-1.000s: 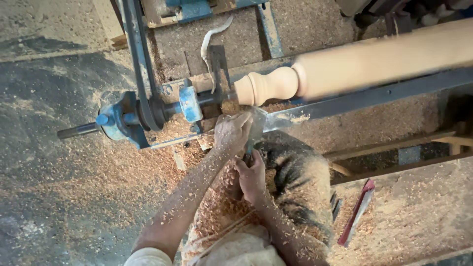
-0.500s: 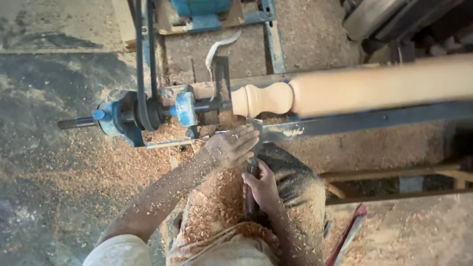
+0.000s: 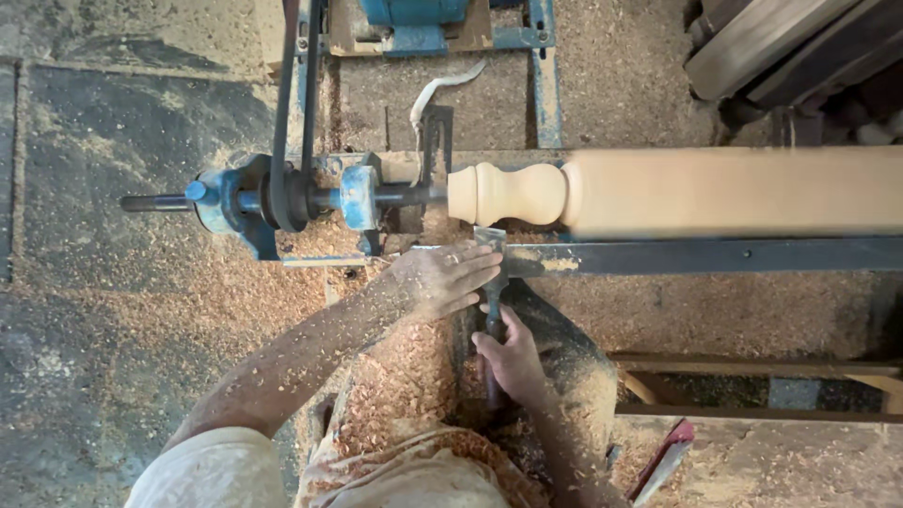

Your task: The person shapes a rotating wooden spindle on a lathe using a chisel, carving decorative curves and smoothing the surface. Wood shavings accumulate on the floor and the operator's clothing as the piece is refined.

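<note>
left hand (image 3: 442, 279) on chisel (image 3: 491, 282) | right hand (image 3: 513, 357) grips handle | wood spindle (image 3: 658, 193)

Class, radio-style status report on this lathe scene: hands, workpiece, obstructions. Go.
Left hand flat over chisel at the tool rest. Right hand grips the handle. Chisel tip near turned wooden spindle. Nothing blocking; shavings everywhere.

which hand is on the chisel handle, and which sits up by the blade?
The right hand grips the chisel handle, low and close to the body. The left hand lies flat near the blade end, against the dark tool rest below the turned wood.
</note>
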